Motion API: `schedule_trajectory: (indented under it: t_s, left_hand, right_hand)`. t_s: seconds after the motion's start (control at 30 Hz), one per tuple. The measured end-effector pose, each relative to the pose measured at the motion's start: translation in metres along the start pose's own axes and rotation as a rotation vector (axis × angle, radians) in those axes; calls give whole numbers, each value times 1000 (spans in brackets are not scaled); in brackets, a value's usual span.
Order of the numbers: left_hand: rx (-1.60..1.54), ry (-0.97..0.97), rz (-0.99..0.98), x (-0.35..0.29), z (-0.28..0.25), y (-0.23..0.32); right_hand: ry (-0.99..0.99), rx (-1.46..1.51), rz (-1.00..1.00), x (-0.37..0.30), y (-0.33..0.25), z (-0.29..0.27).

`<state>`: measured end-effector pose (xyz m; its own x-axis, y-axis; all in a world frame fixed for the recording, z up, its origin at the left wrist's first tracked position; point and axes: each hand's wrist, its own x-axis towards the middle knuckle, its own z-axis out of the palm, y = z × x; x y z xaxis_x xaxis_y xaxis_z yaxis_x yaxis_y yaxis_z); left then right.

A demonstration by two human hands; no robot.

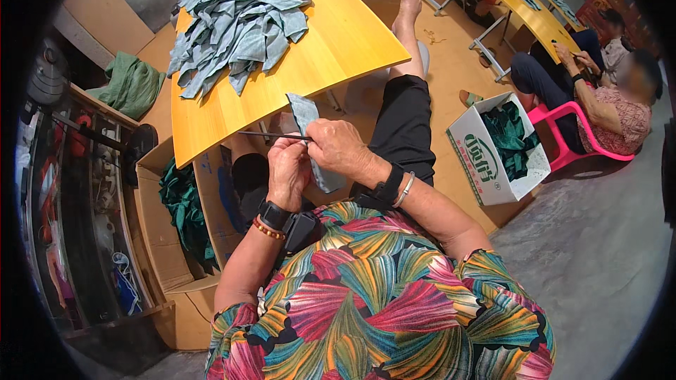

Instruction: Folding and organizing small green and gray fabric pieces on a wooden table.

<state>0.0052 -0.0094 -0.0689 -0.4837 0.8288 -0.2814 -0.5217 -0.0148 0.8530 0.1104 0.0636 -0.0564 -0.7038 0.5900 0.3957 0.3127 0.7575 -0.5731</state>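
Note:
In front of my lap, close to the table's near edge, my two hands meet. My right hand (338, 146) is closed round a narrow grey-blue cloth strip (304, 109), which sticks out above the fist and hangs below it. A thin dark rod (271, 134) runs from the table edge across to the fingers. Against the rod, my left hand (287, 169) has its fingers pinched together, and what lies between them is hidden. A big heap of similar cloth pieces (243, 24) covers the far left of the yellow table (345, 35).
Left of my legs stands a cardboard box (156, 190) with dark green cloth. A white carton (468, 162) with more green cloth stands at right, beside a pink chair (563, 127). Another person (620, 112) sits there at a second cloth-covered table (517, 3). Shelves (91, 225) line the left.

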Motion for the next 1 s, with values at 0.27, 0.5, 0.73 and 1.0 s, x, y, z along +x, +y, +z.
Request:
schedule_trajectory:
  t_s: [0.27,0.5,0.73,1.0]
  left_hand:
    - [-24,-93,-53,3,1,8]
    - [-54,-207,-211,8,-7,8]
    - [-34,-331,-141,13,-23,16]
    - [86,-243,47,17,-13,12]
  right_hand:
    - [14,22,-23,4,4,-6]
    - [49,-5,70,-1,17,-1]
    - [147,166,134,4,6,-2]
    - [173,158,122,-1,8,-10]
